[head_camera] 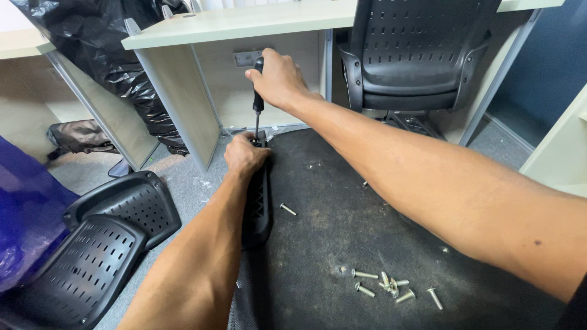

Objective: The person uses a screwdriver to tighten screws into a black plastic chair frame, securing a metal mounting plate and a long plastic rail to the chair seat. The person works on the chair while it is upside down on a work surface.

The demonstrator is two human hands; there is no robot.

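Right hand (278,78) wrapped tight around the black handle of a screwdriver (258,98), held upright, tip down at the top end of a black plastic armrest (257,201). Left hand (243,154) clamped over that same end, fingers curled around it just beside the tip. Armrest lying along the left edge of a dusty black seat base (342,232). One loose bolt (288,209) near the armrest; a cluster of bolts (391,287) farther down. Perforated black chair back (92,256) on the floor at left; office chair (416,55) beyond.
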